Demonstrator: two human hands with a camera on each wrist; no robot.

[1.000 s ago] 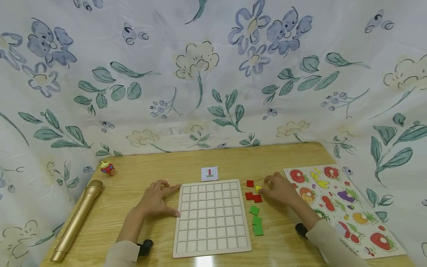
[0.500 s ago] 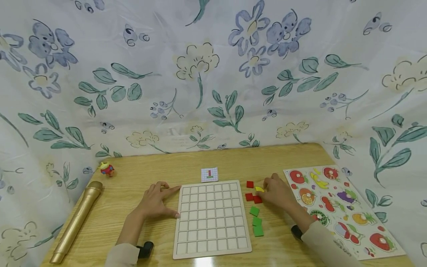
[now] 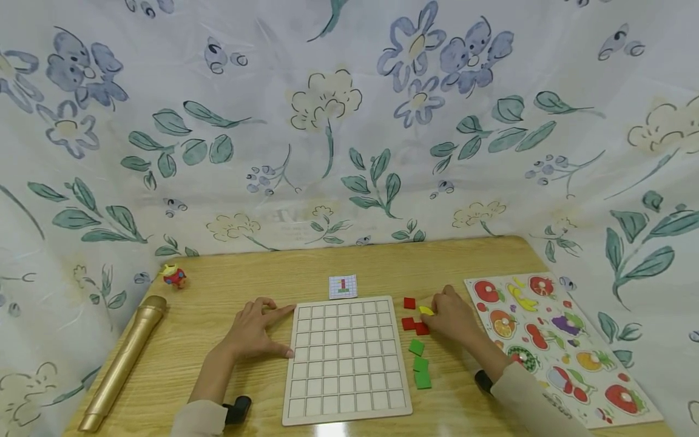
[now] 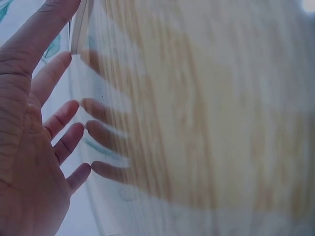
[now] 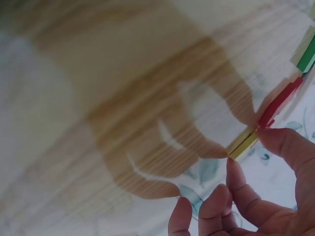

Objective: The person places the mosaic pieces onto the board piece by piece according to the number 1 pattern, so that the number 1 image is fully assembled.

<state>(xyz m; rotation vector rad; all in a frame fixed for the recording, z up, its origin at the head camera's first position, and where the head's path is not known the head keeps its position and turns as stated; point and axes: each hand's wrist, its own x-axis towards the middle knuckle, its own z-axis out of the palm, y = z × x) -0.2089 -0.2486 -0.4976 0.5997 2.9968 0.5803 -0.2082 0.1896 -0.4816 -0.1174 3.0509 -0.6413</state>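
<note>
My left hand point(image 3: 252, 332) rests on the wooden table beside the pale square grid board point(image 3: 349, 358); thumb and forefinger are stretched out to touch its left edge. In the left wrist view the hand point(image 4: 37, 132) has its fingers spread, tips on the tabletop. To the right of the board, my right hand point(image 3: 454, 315) pinches a small yellow tile point(image 3: 426, 310) at the table surface. The right wrist view has thumb and forefinger at either end of that yellow tile point(image 5: 242, 142). Red tiles point(image 3: 409, 303) and green tiles point(image 3: 417, 347) lie close by.
Behind the board lies a small pattern card point(image 3: 343, 286). A fruit picture board point(image 3: 562, 346) lies at the right. On the left are a gold microphone point(image 3: 125, 361) and a small toy figure point(image 3: 175, 276). A flowered curtain point(image 3: 327, 152) hangs behind and around the table point(image 3: 262, 267).
The yellow tile has turned a little, and more of it shows beside the right fingertips. My right hand has closed in on it slightly. My left hand stays at the board's edge.
</note>
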